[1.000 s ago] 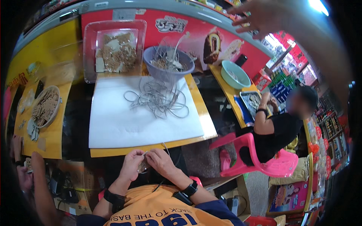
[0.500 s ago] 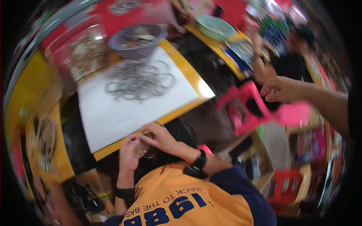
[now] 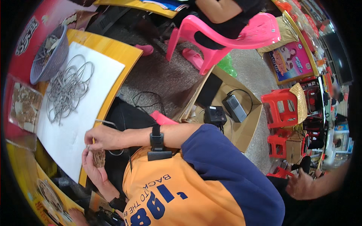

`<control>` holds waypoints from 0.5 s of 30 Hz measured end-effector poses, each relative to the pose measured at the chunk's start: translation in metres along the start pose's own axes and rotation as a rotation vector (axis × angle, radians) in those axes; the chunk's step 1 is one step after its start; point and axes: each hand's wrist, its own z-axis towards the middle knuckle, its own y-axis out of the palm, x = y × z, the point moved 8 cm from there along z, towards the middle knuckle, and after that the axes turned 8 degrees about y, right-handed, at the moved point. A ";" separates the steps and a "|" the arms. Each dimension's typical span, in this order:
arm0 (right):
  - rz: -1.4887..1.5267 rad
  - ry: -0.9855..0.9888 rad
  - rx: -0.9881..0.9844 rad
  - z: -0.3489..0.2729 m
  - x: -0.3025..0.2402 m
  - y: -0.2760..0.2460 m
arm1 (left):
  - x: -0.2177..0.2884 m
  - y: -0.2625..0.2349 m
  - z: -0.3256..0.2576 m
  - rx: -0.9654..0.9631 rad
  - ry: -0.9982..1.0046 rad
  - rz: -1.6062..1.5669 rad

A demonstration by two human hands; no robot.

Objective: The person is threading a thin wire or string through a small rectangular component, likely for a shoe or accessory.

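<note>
Over the near edge of the table, my left hand [image 3: 94, 170] and my right hand [image 3: 106, 137] meet fingertip to fingertip. A small brown piece with a rough, carved-looking surface [image 3: 99, 158] lies against my left hand's fingers, partly hidden. My right thumb and forefinger pinch at the end of a thin grey cord; the exact spot is small. Part of the cord [image 3: 105, 122] sticks out behind my right hand, and a loop shows below its wrist. On a white sheet [image 3: 103, 75] just beyond lies a tangled pile of grey cords [image 3: 71, 88].
A purple-grey basket [image 3: 49, 56] and a clear tub of brown pieces [image 3: 24, 107] stand at the table's far left. A cardboard box [image 3: 239, 137] with devices sits on the floor to the right. A person occupies a pink chair [image 3: 241, 34]; another person's hand [image 3: 301, 184] appears at right.
My view has swung to the right, so the table and my hands appear farther left. Both hands stay together at the brown piece, with the fingertips now pinched closer.
</note>
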 end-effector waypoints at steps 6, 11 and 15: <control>0.016 -0.068 0.060 -0.002 -0.008 0.005 | 0.007 0.000 -0.009 0.040 0.006 -0.108; -0.049 -0.028 0.073 -0.004 -0.018 -0.004 | 0.001 0.006 -0.006 0.036 -0.004 -0.168; -0.007 0.081 0.039 -0.004 -0.014 0.000 | 0.006 0.012 -0.008 0.006 0.017 -0.239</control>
